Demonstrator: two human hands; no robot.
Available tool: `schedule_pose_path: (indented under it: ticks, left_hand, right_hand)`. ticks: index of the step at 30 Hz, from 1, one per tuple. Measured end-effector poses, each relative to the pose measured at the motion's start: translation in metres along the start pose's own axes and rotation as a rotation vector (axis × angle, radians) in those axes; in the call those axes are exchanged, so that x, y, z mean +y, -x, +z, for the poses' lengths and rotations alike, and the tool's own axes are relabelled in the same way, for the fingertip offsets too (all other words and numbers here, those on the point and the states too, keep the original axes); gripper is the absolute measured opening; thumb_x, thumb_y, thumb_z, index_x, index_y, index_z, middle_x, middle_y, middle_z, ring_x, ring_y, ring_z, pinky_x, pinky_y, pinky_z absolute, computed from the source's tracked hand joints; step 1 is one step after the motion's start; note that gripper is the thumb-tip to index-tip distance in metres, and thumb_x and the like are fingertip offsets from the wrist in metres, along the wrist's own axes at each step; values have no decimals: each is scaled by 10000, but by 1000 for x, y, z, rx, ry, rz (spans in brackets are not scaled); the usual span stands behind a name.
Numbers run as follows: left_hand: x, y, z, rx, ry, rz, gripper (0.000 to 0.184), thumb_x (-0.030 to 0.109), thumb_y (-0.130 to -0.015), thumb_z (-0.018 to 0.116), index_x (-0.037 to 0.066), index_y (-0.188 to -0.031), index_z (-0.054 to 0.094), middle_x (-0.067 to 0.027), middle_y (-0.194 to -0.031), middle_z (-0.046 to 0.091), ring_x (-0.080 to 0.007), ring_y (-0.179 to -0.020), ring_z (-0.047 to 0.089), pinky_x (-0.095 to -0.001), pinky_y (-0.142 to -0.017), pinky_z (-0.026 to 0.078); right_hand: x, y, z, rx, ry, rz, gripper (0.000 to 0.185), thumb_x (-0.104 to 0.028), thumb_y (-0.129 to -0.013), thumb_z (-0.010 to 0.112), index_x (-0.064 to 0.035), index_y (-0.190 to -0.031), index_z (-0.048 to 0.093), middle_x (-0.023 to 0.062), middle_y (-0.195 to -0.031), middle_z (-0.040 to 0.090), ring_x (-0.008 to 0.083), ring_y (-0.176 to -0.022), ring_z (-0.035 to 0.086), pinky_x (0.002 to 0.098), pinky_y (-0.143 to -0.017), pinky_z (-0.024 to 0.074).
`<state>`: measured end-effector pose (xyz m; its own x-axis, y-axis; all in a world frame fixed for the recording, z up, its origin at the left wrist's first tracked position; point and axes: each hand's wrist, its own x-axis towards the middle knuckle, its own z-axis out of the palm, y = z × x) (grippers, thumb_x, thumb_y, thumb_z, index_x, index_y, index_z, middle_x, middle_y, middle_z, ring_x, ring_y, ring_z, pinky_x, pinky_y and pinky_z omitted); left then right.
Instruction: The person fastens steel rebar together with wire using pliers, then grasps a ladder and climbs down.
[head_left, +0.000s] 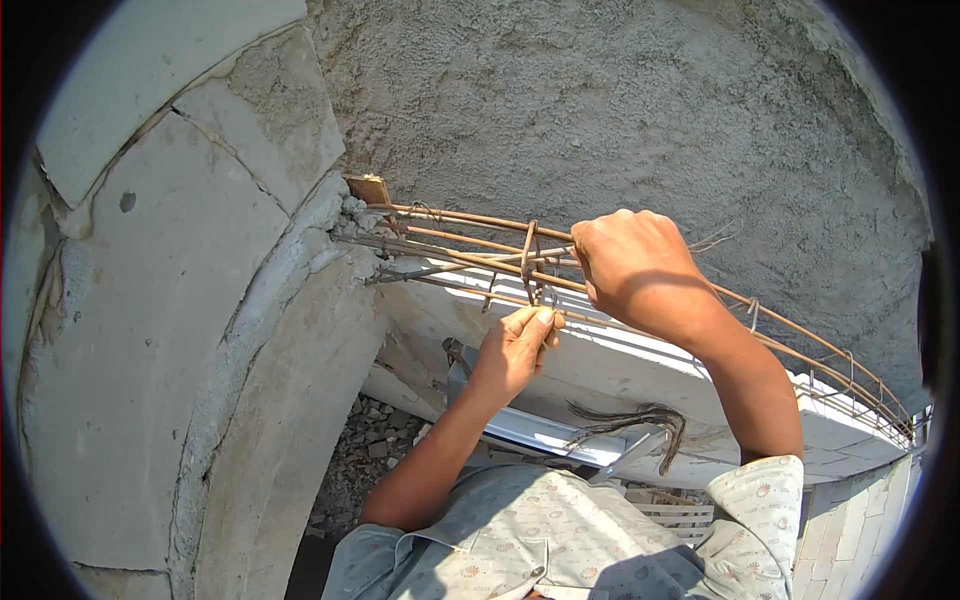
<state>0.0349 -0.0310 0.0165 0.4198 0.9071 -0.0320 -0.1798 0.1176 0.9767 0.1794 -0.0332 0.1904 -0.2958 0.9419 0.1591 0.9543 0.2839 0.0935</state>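
A long cage of rusty steel bars (460, 217) runs along the top of a white block wall (620, 365), with stirrups (528, 250) bent around it. At the lower bar, my left hand (513, 352) is closed, thumb and fingers pinched together. A thin tie wire (552, 296) shows just above its fingertips. My right hand (640, 272) is closed in a fist over the upper bars, back of the hand upward. Its fingers hide what they grip. Fine wire ends (717, 238) stick out past its far side.
A bundle of dark wire (640, 424) hangs in front of the wall, above a metal ladder (550, 432). Large pale block masonry (160, 330) rises at left, and a rough plastered surface (600, 110) lies behind the cage. Rubble (375, 440) lies below.
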Motion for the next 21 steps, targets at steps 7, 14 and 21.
schedule_pose_path:
  ticks: [7, 14, 21]
  left_hand:
    - [25, 0, -15, -131, 287, -48, 288, 287, -1038, 516, 39, -1001, 657, 4, -767, 599, -86, -643, 495, -232, -585, 426]
    - [46, 0, -12, -189, -262, 234, 317, 181, -1051, 487, -44, -1103, 705, -28, -795, 664, -66, -680, 536, -241, -600, 459]
    - [59, 3, -9, 19, -283, 3, 270, 202, -900, 764, -46, -1002, 730, -69, -768, 709, -89, -661, 635, -252, -554, 504]
  right_hand:
    - [-37, 77, 115, 441, -557, 159, 318, 20, -896, 611, 10, -1211, 649, 176, -836, 670, 325, -701, 664, 394, -633, 530]
    - [-40, 64, 189, 632, -1056, 203, 117, 70, -939, 562, 34, -949, 673, 111, -785, 696, 158, -685, 695, 284, -605, 547]
    - [-59, 61, 187, 473, -1420, 228, 121, -48, -985, 604, 30, -956, 692, 97, -821, 742, 141, -756, 719, 296, -686, 576]
